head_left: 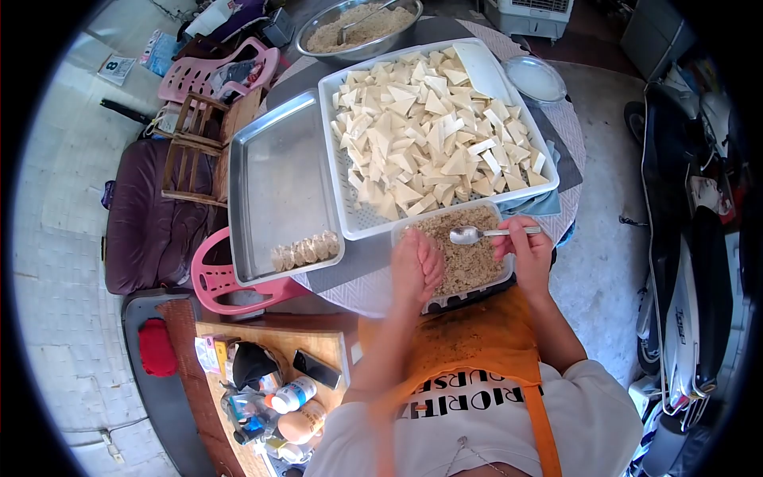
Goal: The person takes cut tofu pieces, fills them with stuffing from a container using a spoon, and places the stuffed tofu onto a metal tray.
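My right hand grips the handle of a metal spoon, whose bowl hangs over a clear plastic container of crumbly, light-brown minced filling. Over the container's left side is my left hand, fingers curled together; what they hold, if anything, is hidden. Beyond the container, a white perforated tray is heaped with pale triangular tofu pieces. To the left lies a shallow metal tray, with a short row of filling-coated pieces in its near corner.
A steel bowl of more filling, with a spoon in it, stands at the table's far side. A white scraper-like board lies on the tofu. Left are a pink chair and a wooden side table with bottles and a phone. A scooter stands right.
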### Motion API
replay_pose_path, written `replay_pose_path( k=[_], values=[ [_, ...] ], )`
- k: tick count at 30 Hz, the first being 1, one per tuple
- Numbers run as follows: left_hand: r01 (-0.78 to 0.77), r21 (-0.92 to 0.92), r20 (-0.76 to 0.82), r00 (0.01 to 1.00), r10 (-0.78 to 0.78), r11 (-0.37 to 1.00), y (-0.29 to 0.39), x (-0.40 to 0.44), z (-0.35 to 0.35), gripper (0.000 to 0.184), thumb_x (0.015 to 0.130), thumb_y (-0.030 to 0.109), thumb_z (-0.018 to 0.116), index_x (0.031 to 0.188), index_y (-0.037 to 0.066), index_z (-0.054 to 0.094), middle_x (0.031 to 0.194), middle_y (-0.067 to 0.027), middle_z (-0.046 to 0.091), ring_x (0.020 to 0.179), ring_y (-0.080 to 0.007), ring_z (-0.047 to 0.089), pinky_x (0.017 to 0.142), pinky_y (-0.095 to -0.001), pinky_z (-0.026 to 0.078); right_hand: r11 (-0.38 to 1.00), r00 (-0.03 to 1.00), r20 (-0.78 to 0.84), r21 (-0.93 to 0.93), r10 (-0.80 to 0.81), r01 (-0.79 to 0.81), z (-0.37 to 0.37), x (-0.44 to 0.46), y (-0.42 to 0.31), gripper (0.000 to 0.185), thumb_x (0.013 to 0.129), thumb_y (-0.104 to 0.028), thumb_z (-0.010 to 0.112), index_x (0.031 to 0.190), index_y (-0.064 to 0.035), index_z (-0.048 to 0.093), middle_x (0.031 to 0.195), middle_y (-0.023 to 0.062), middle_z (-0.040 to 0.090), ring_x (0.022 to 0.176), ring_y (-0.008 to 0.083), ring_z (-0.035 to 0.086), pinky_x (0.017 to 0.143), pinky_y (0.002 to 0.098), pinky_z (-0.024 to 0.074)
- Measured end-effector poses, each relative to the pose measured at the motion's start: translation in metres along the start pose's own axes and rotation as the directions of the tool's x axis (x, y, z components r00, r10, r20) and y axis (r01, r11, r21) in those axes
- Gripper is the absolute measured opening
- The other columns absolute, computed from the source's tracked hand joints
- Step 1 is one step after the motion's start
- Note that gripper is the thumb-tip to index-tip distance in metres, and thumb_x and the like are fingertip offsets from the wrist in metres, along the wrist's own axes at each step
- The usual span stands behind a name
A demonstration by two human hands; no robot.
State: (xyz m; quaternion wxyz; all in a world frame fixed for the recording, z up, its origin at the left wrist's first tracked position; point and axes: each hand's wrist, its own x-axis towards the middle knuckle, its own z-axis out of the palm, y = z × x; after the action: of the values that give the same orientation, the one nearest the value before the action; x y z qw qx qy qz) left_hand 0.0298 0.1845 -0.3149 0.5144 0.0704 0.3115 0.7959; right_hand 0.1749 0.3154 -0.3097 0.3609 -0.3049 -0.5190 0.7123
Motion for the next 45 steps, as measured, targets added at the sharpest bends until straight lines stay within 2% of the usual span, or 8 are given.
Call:
replay_pose_path(
  k=[3, 6, 9, 18, 21, 27, 30, 45],
  values=[
    [-0.157, -0.067, 0.102, 0.981, 0.163, 0.985, -0.007, 0.009, -0.011, 0.034, 0.099, 0.033, 0.031, 0.078, 0.008, 0.042, 0.068, -0.0087, 0.052, 0.056, -0.0173, 0.054, 0.047, -0.0244, 0.045, 0.998, 0.998, 0.048, -0.046, 0.042, -0.039, 0.001, -0.003, -0.002, 0.02, 0.095, -0.017, 0.049, 0.093, 0.0007, 0.058, 0.071, 0.0078, 0.063, 0.054, 0.0102, 0.058, 0.051, 0.0212, 0.049],
    [-0.339, 0.235, -0.127, 0.918, 0.375, 0.911, -0.012, 0.014, 0.022, 0.03, 0.099, 0.031, 0.033, 0.087, 0.006, 0.042, 0.089, -0.0135, 0.059, 0.088, -0.0219, 0.061, 0.076, -0.0315, 0.05, 0.985, 0.976, 0.134, -0.048, 0.173, -0.168, 0.007, -0.007, -0.004, 0.021, 0.095, -0.017, 0.048, 0.092, 0.0014, 0.058, 0.071, 0.0091, 0.062, 0.056, 0.0113, 0.059, 0.051, 0.0225, 0.0508],
    [-0.358, 0.62, 0.158, 0.929, 0.336, 0.698, -0.005, 0.007, 0.012, 0.022, 0.097, 0.026, 0.04, 0.1, 0.004, 0.042, 0.103, -0.0146, 0.057, 0.107, -0.0222, 0.055, 0.095, -0.0356, 0.042, 0.963, 0.954, 0.152, 0.039, 0.257, -0.265, 0.014, -0.009, -0.006, 0.023, 0.095, -0.018, 0.048, 0.089, 0.0025, 0.058, 0.07, 0.0115, 0.062, 0.056, 0.0139, 0.061, 0.051, 0.0253, 0.0531],
    [-0.163, 0.744, 0.046, 0.98, 0.193, 0.648, 0.005, -0.002, 0.006, 0.021, 0.093, 0.015, 0.049, 0.111, 0.006, 0.045, 0.09, -0.0043, 0.053, 0.069, -0.0098, 0.053, 0.059, -0.0206, 0.045, 0.997, 0.998, 0.045, 0.045, 0.054, -0.056, 0.005, 0.007, -0.021, 0.023, 0.094, -0.018, 0.048, 0.089, 0.0026, 0.059, 0.07, 0.0117, 0.063, 0.053, 0.0147, 0.06, 0.05, 0.026, 0.053],
    [-0.124, 0.499, -0.032, 0.986, 0.161, 0.858, -0.001, 0.002, 0.007, 0.016, 0.096, 0.018, 0.043, 0.105, 0.006, 0.048, 0.083, -0.0022, 0.049, 0.062, -0.0088, 0.048, 0.054, -0.0212, 0.043, 0.999, 0.999, 0.015, 0.031, 0.031, -0.032, 0.004, 0.009, -0.022, 0.024, 0.095, -0.018, 0.048, 0.09, 0.002, 0.059, 0.071, 0.0113, 0.063, 0.053, 0.0143, 0.059, 0.049, 0.0266, 0.0524],
    [-0.166, 0.432, -0.118, 0.964, 0.238, 0.887, -0.007, 0.006, 0.007, 0.02, 0.097, 0.021, 0.036, 0.09, 0.009, 0.051, 0.072, -0.0004, 0.046, 0.056, -0.0082, 0.039, 0.047, -0.0202, 0.032, 0.998, 0.998, -0.025, -0.026, 0.056, -0.057, -0.003, 0.009, -0.003, 0.023, 0.095, -0.02, 0.048, 0.091, 0.0008, 0.058, 0.071, 0.0103, 0.062, 0.053, 0.0135, 0.058, 0.05, 0.0258, 0.0513],
    [-0.019, 0.094, -0.018, 1.0, 0.021, 0.995, 0.0, 0.007, 0.0, 0.024, 0.099, 0.024, 0.033, 0.089, 0.01, 0.051, 0.067, 0.0006, 0.041, 0.054, -0.0091, 0.037, 0.045, -0.0217, 0.031, 0.996, 0.998, -0.006, -0.062, 0.067, -0.067, -0.003, 0.006, 0.005, 0.023, 0.095, -0.02, 0.049, 0.091, 0.0003, 0.059, 0.071, 0.0088, 0.062, 0.054, 0.0127, 0.059, 0.051, 0.0249, 0.0512],
    [0.011, 0.162, -0.132, 0.991, 0.011, 0.987, -0.001, -0.001, 0.002, 0.039, 0.098, 0.028, 0.036, 0.066, 0.007, 0.042, 0.052, -0.0011, 0.035, 0.039, -0.0105, 0.033, 0.032, -0.0219, 0.027, 0.993, 0.997, 0.05, -0.1, 0.065, -0.06, 0.005, 0.004, 0.022, 0.021, 0.095, -0.019, 0.048, 0.092, -0.0007, 0.059, 0.072, 0.0064, 0.062, 0.055, 0.0097, 0.058, 0.051, 0.0219, 0.0496]
  ],
)
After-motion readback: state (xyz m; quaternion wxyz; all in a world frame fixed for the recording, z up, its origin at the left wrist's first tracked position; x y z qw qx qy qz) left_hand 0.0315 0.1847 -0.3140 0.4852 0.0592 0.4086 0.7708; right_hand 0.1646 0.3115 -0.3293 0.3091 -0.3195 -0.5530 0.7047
